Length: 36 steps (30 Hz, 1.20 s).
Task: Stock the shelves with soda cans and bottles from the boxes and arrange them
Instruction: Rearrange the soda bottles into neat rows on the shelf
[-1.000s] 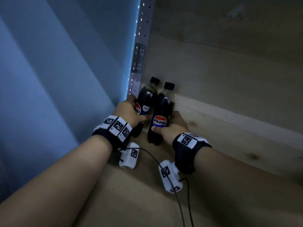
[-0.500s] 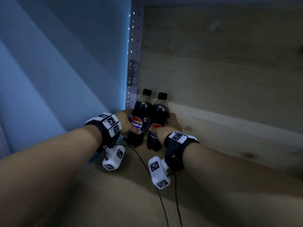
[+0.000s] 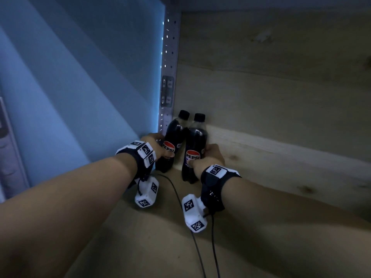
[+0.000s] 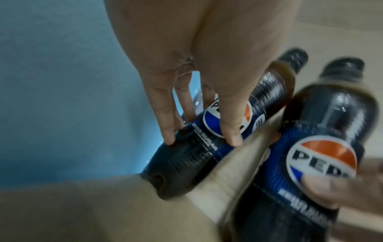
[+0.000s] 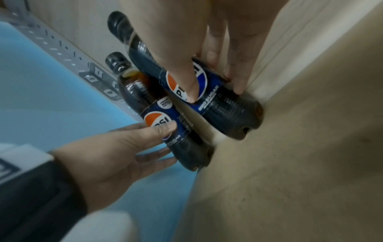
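Gripping one Pepsi Zero Sugar bottle each, left hand on left bottle, right hand on right bottle

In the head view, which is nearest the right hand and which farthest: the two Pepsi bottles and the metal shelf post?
1. Right bottle, gripped by the right hand.
2. Left bottle, just beyond, in the left hand.
3. Metal post, far-left corner.

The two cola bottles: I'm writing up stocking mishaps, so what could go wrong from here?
1. The left bottle and right bottle touch near their shoulders, so letting go unevenly may tip one into the other.
2. The left hand sits beside the metal post; it could catch on it when pulling out.
3. Loose cables lie before the bottles and might snag.
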Each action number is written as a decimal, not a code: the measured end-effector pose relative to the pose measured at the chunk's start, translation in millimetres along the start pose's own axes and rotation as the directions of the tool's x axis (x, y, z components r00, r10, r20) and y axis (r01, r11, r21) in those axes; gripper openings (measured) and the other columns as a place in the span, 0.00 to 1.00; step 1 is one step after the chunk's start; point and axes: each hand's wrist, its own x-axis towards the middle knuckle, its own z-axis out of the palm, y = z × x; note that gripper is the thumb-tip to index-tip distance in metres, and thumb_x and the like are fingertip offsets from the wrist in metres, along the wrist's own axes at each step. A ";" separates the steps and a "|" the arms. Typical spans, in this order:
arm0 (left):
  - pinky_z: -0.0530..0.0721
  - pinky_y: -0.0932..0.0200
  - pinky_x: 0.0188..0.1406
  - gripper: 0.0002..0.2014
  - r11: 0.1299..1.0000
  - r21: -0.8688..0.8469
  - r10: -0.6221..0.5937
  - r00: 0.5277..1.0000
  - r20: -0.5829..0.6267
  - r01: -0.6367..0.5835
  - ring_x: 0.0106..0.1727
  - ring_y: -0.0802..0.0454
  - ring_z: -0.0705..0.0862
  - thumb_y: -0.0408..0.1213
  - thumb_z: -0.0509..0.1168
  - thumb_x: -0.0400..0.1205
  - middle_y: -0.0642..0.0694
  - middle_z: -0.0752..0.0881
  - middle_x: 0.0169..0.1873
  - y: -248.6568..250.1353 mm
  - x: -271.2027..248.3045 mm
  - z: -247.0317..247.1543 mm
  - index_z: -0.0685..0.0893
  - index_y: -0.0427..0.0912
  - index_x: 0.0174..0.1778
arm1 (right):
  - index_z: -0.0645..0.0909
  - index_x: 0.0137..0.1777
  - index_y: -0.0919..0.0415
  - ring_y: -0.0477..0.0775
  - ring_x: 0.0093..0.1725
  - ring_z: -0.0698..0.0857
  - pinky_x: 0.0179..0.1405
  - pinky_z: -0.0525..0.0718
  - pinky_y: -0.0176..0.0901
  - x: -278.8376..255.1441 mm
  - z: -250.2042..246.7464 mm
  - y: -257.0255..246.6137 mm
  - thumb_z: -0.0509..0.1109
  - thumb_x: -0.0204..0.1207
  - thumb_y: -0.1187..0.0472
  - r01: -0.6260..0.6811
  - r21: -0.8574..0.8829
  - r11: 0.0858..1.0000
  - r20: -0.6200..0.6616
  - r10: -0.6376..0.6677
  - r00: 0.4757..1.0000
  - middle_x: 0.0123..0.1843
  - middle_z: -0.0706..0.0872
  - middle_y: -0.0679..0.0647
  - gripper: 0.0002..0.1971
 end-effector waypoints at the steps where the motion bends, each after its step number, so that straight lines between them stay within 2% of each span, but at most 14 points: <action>1: 0.92 0.48 0.52 0.37 1.000 -0.025 -0.002 1.000 0.009 0.002 0.51 0.48 0.90 0.44 0.88 0.64 0.48 0.90 0.57 0.3 0.4 1.2 0.84 0.48 0.69 | 0.71 0.58 0.50 0.50 0.36 0.82 0.38 0.84 0.44 -0.5 1.4 0.4 0.84 0.69 0.62 0.007 -0.002 1.000 -0.005 -0.007 1.000 0.43 0.82 0.48 0.26; 4: 0.92 0.44 0.51 0.33 0.995 -0.101 -0.006 0.998 0.070 0.013 0.49 0.46 0.88 0.38 0.84 0.71 0.47 0.87 0.54 2.6 1.1 7.4 0.81 0.39 0.71 | 0.70 0.55 0.48 0.52 0.38 0.83 0.48 0.90 0.51 1.6 5.3 3.8 0.84 0.69 0.60 0.022 0.004 1.000 -0.017 -0.022 1.000 0.42 0.82 0.47 0.25; 7: 0.91 0.43 0.52 0.37 0.990 -0.140 0.008 0.995 0.100 0.006 0.55 0.44 0.87 0.37 0.84 0.71 0.43 0.86 0.64 4.5 0.4 11.1 0.78 0.39 0.76 | 0.70 0.54 0.45 0.52 0.39 0.86 0.50 0.91 0.54 2.1 9.2 8.9 0.84 0.68 0.57 0.042 -0.006 0.999 -0.036 -0.042 0.998 0.42 0.83 0.45 0.25; 9: 0.91 0.51 0.45 0.38 0.990 -0.137 0.032 0.996 0.081 -0.020 0.52 0.46 0.87 0.37 0.84 0.70 0.42 0.87 0.64 1.8 1.5 12.2 0.78 0.39 0.76 | 0.69 0.54 0.44 0.52 0.39 0.86 0.51 0.91 0.53 1.6 9.6 11.0 0.84 0.69 0.55 0.065 -0.023 0.998 -0.045 -0.066 0.997 0.41 0.82 0.42 0.25; 12: 0.84 0.63 0.34 0.32 0.991 -0.108 0.086 0.995 0.059 -0.079 0.41 0.55 0.87 0.39 0.85 0.68 0.44 0.91 0.57 -5.0 2.8 12.1 0.84 0.40 0.68 | 0.68 0.55 0.44 0.53 0.40 0.84 0.50 0.89 0.51 1.7 8.6 11.8 0.83 0.71 0.54 0.107 -0.059 0.993 -0.033 -0.109 0.994 0.40 0.80 0.41 0.24; 15: 0.83 0.66 0.36 0.33 0.987 -0.119 0.110 0.994 0.025 -0.106 0.41 0.55 0.87 0.38 0.84 0.70 0.45 0.91 0.53 -7.6 0.6 13.2 0.83 0.38 0.70 | 0.68 0.54 0.44 0.51 0.39 0.84 0.50 0.90 0.52 0.3 11.5 10.5 0.82 0.71 0.54 0.127 -0.083 0.988 -0.038 -0.131 0.991 0.42 0.81 0.43 0.23; 18: 0.86 0.60 0.45 0.27 0.984 -0.126 0.130 0.991 -0.006 -0.130 0.46 0.50 0.89 0.37 0.83 0.72 0.45 0.90 0.50 -12.9 0.6 15.9 0.85 0.39 0.66 | 0.68 0.55 0.47 0.57 0.46 0.87 0.55 0.90 0.57 0.2 19.7 7.9 0.82 0.70 0.56 0.134 -0.087 0.987 -0.060 -0.139 0.988 0.50 0.85 0.51 0.24; 20: 0.82 0.69 0.42 0.21 0.985 -0.096 0.145 0.989 -0.017 -0.146 0.43 0.58 0.87 0.38 0.82 0.73 0.49 0.90 0.45 -15.3 -2.0 16.6 0.87 0.42 0.61 | 0.68 0.56 0.48 0.58 0.48 0.86 0.57 0.89 0.56 1.7 20.7 7.8 0.82 0.70 0.57 0.132 -0.087 0.987 -0.068 -0.139 0.988 0.54 0.85 0.53 0.25; 23: 0.80 0.72 0.46 0.26 0.984 -0.075 0.161 0.987 -0.027 -0.163 0.51 0.54 0.87 0.41 0.82 0.73 0.49 0.90 0.50 -16.9 -5.7 16.0 0.86 0.40 0.66 | 0.67 0.55 0.46 0.57 0.48 0.86 0.57 0.89 0.54 2.7 18.6 11.7 0.84 0.69 0.54 0.135 -0.080 0.988 -0.070 -0.141 0.988 0.54 0.85 0.51 0.27; 24: 0.78 0.75 0.45 0.27 0.984 -0.052 0.171 0.985 -0.030 -0.172 0.51 0.54 0.86 0.41 0.82 0.73 0.48 0.90 0.52 -16.4 -7.7 15.7 0.85 0.40 0.68 | 0.66 0.55 0.46 0.57 0.49 0.86 0.57 0.89 0.53 2.5 18.9 13.2 0.84 0.68 0.54 0.133 -0.075 0.988 -0.074 -0.138 0.988 0.54 0.85 0.51 0.28; 26: 0.73 0.81 0.36 0.25 0.982 -0.006 0.187 0.982 -0.038 -0.187 0.48 0.57 0.83 0.42 0.81 0.75 0.50 0.88 0.49 -16.2 -9.6 16.3 0.86 0.42 0.67 | 0.67 0.55 0.46 0.57 0.51 0.87 0.57 0.89 0.53 3.5 19.5 15.3 0.86 0.67 0.54 0.134 -0.073 0.988 -0.086 -0.140 0.986 0.55 0.85 0.51 0.29; 29: 0.73 0.79 0.35 0.21 0.982 0.034 0.186 0.981 -0.045 -0.185 0.45 0.56 0.83 0.44 0.80 0.76 0.52 0.87 0.47 -14.5 -14.7 17.8 0.86 0.47 0.63 | 0.67 0.56 0.48 0.58 0.53 0.87 0.56 0.90 0.53 2.1 19.0 13.2 0.87 0.66 0.54 0.138 -0.082 0.987 -0.070 -0.144 0.987 0.57 0.85 0.53 0.30; 32: 0.86 0.60 0.54 0.20 0.992 0.078 0.105 0.994 -0.010 -0.104 0.51 0.51 0.88 0.47 0.80 0.74 0.51 0.91 0.50 -11.9 -15.4 18.5 0.88 0.45 0.60 | 0.67 0.57 0.49 0.58 0.54 0.87 0.56 0.89 0.52 -1.1 12.3 11.8 0.87 0.65 0.52 0.146 -0.160 0.976 -0.024 -0.152 0.988 0.59 0.85 0.54 0.32; 36: 0.88 0.55 0.55 0.26 0.944 0.328 0.031 0.999 0.041 -0.043 0.52 0.49 0.88 0.55 0.80 0.71 0.47 0.91 0.52 9.6 -38.3 6.6 0.88 0.46 0.60 | 0.70 0.69 0.59 0.61 0.58 0.85 0.55 0.87 0.49 -22.4 -23.0 -4.1 0.83 0.70 0.50 0.189 -0.414 0.891 0.196 -0.115 0.974 0.65 0.82 0.59 0.34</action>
